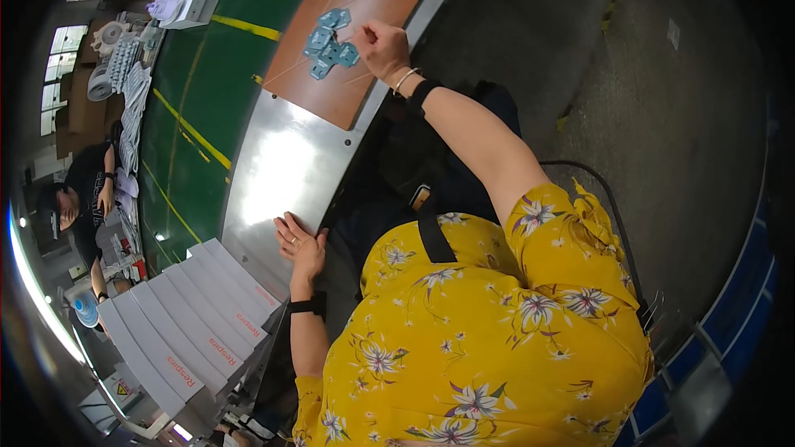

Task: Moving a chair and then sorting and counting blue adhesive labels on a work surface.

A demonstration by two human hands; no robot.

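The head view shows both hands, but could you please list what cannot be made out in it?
Right hand, head view: its curled pose hides whether it holds anything.
Left hand, head view: its back hides the underside.
Teal pieces, head view: too small for fine detail.
White boxes, head view: their walls hide any contents.
Yellow floral shirt, head view: cut off by the lower edge.

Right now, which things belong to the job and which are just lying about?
Likely in the job:
teal pieces by the right hand
brown board under them

Likely just lying about:
stacked white boxes, not in hand
pale shoes, beyond the metal table
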